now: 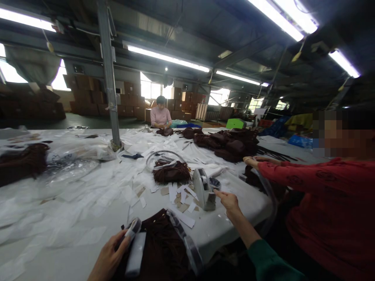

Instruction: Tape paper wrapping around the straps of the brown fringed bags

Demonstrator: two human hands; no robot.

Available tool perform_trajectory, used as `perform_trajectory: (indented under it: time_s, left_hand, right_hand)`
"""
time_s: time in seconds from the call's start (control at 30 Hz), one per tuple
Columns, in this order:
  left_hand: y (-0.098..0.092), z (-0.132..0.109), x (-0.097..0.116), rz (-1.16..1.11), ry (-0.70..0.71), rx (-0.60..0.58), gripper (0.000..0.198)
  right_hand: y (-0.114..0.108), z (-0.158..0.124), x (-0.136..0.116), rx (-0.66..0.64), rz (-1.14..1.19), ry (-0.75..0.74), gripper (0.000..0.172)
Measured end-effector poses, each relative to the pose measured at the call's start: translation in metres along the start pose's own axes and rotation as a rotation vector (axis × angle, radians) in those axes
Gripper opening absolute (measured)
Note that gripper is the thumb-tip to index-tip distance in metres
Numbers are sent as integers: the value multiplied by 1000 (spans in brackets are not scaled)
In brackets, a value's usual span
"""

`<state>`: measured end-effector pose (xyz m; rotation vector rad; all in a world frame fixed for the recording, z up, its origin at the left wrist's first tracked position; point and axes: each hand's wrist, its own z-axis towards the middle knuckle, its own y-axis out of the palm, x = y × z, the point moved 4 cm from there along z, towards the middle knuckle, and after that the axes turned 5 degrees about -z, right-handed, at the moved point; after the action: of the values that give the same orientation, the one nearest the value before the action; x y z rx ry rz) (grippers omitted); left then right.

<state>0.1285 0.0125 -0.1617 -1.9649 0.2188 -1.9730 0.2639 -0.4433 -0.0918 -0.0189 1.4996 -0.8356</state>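
A dark brown fringed garment (159, 242) in a clear bag lies at the table's (216, 230) near edge, its long axis running away from the person. The left hand (109, 255) pinches the bag's folded flap (133, 228). The right hand (230, 201), arm outstretched, reaches the tape dispenser (203, 189); its grip is unclear. The garment's near end is cut off.

A garment factory floor. Stacked brown cardboard cartons (88, 95) line the walls under long fluorescent tube lights (168, 58). Dark brown fringed garments (225, 144) heap the wide white bench (88, 218).
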Motion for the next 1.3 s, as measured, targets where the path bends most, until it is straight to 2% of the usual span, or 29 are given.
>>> perform_trajectory:
  time_s: [0.13, 0.27, 0.4, 0.53, 0.63, 0.8, 0.87, 0.93, 1.0, 1.2, 1.3]
  left_hand:
    - [0, 1, 3, -13, -1, -20, 51]
    - [0, 0, 2, -9, -15, -28, 54]
    - [2, 0, -4, -9, 9, -38, 51]
    - [4, 0, -6, 24, 27, 4, 52]
    - [4, -1, 2, 56, 44, 57, 49]
    - [3, -3, 15, 91, 89, 95, 44]
    - [2, -3, 17, 103, 103, 104, 43]
    - [3, -4, 19, 107, 115, 110, 42]
    - [4, -4, 21, 100, 132, 114, 41]
    - [-3, -6, 15, 104, 133, 100, 33]
    - [-3, -9, 14, 85, 145, 120, 31]
  right_hand:
    - [3, -19, 16, -3, -124, -50, 40]
    - [6, -24, 22, 27, -243, -109, 28]
    - [-4, -35, 33, 35, -316, -97, 24]
    - [-5, -59, 35, -46, -304, -123, 26]
    - [22, -88, 10, -220, -238, -194, 34]
    - [91, -173, -81, -659, 50, -388, 39]
    - [112, -207, -115, -778, 140, -465, 33]
    - [132, -232, -135, -855, 187, -500, 31]
    - [151, -243, -140, -866, 185, -479, 31]
    - [199, -243, -119, -766, 100, -331, 40]
    - [205, -250, -121, -740, 67, -289, 41]
